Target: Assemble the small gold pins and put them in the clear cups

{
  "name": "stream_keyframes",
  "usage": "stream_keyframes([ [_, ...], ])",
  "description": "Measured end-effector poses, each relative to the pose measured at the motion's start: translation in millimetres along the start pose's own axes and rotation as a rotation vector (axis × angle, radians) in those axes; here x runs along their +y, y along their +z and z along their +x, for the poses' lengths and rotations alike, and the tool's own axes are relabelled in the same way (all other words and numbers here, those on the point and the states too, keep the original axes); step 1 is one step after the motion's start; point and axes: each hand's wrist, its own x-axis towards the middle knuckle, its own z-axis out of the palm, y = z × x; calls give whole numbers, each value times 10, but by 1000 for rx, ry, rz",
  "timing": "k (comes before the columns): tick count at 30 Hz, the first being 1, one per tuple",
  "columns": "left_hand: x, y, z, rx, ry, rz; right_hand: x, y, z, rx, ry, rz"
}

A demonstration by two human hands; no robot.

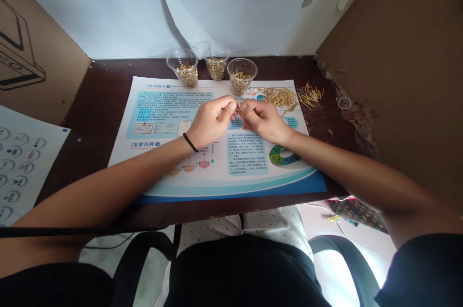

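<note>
Two hands, the left hand (209, 121) and the right hand (261, 121), meet above a printed company leaflet (249, 172), their fingertips close together and pinching a tiny gold-coloured pin (237, 112), most of it hidden by the fingers. A black hair tie (190, 142) circles the left wrist. At twelve o'clock from the hands stand three clear plastic cups (216, 68) partly filled with pins. At two o'clock, loose pins (278, 98) lie in a scattered heap, some on the leaflet, others on the dark wooden table (97, 99).
</note>
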Motion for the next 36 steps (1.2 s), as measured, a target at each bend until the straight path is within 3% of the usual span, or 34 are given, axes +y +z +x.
stream_keyframes([
  [14, -1, 43, -51, 124, 4, 244, -79, 64, -16, 65, -50, -260],
  [21, 6, 56, -64, 178, 128, 403, -107, 78, -10, 79, 30, -335],
  [27, -39, 6, -10, 104, 87, 359, -113, 5, 54, -17, 108, -218],
  [36, -13, -5, 4, 52, 14, 233, -48, 53, 20, 54, 166, 3],
])
